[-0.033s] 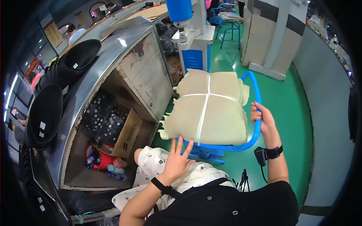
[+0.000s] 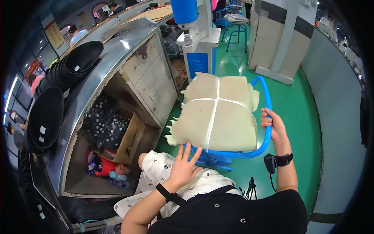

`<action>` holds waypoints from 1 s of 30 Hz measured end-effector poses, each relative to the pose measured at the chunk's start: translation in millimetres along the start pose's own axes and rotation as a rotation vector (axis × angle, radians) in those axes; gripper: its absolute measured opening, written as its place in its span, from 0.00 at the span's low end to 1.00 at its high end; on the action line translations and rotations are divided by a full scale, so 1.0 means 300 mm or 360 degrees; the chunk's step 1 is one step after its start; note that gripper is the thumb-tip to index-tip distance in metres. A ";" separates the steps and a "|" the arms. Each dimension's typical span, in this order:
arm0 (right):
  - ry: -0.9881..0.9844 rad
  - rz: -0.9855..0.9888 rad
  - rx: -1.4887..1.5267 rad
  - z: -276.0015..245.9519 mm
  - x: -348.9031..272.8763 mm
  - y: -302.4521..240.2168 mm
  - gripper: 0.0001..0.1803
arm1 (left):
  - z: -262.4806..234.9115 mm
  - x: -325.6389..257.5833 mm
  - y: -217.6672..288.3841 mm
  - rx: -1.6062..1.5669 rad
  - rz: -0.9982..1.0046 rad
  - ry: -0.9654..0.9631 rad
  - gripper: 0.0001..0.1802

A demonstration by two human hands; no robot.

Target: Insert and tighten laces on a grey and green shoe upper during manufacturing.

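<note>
A long curved steel counter carries black rubber boots along its far left edge. In its open underside sit a brown cardboard box, a black spotted bag and a red container. A blue-and-white machine stands on the green floor

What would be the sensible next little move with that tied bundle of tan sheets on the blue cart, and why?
Probably steady the bundle before rolling: the left hand only touches its near edge, the right hand grips the blue cart handle, and ragged sheet edges overhang on the left.
</note>
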State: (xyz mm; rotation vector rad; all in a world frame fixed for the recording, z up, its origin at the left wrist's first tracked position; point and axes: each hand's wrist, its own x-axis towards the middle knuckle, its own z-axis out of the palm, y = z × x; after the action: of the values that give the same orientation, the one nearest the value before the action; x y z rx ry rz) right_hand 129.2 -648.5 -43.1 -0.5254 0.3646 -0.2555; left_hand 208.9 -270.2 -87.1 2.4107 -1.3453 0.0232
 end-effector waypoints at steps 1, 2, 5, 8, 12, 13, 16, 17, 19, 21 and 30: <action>-0.0013 -0.0019 -0.0014 -0.026 -0.026 -0.028 0.09 | 0.001 0.014 0.014 -0.0001 0.0013 0.0023 0.45; 0.0041 -0.0068 -0.0047 -0.047 -0.047 -0.059 0.10 | 0.003 0.033 0.028 0.0031 0.0127 -0.0014 0.45; 0.0119 -0.0215 -0.0089 -0.143 -0.085 -0.175 0.11 | 0.013 0.127 0.082 0.0046 0.0330 -0.0082 0.45; 0.0217 -0.0327 -0.0099 -0.237 -0.083 -0.296 0.12 | 0.056 0.243 0.121 0.0007 0.0500 -0.0149 0.46; 0.0374 -0.0348 -0.0294 -0.347 0.046 -0.477 0.15 | 0.127 0.454 0.092 -0.0006 0.0656 -0.0236 0.47; 0.0357 -0.0379 -0.0288 -0.357 0.084 -0.516 0.15 | 0.128 0.502 0.079 -0.0066 0.0679 -0.0311 0.47; 0.0459 -0.0362 -0.0416 -0.347 0.218 -0.618 0.11 | 0.143 0.560 0.053 -0.0132 0.0631 -0.0336 0.46; 0.0533 -0.0449 -0.0492 -0.343 0.257 -0.638 0.10 | 0.146 0.552 0.057 -0.0261 0.0511 -0.0374 0.43; 0.0596 -0.0524 -0.0558 -0.331 0.337 -0.674 0.10 | 0.165 0.512 0.021 -0.0255 0.0473 -0.0427 0.42; 0.0522 -0.0578 -0.0640 -0.334 0.425 -0.719 0.11 | 0.178 0.469 -0.023 -0.0261 0.0435 -0.0492 0.41; 0.0666 -0.0795 -0.1180 -0.323 0.849 -0.677 0.13 | 0.109 0.220 -0.231 -0.0126 -0.0123 -0.0675 0.32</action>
State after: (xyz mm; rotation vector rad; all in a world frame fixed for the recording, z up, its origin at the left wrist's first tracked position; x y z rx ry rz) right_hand 291.6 -944.3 -82.7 -1.3049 0.7417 -0.7300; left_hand 296.3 -302.5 -126.5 2.4854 -1.3876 -0.5800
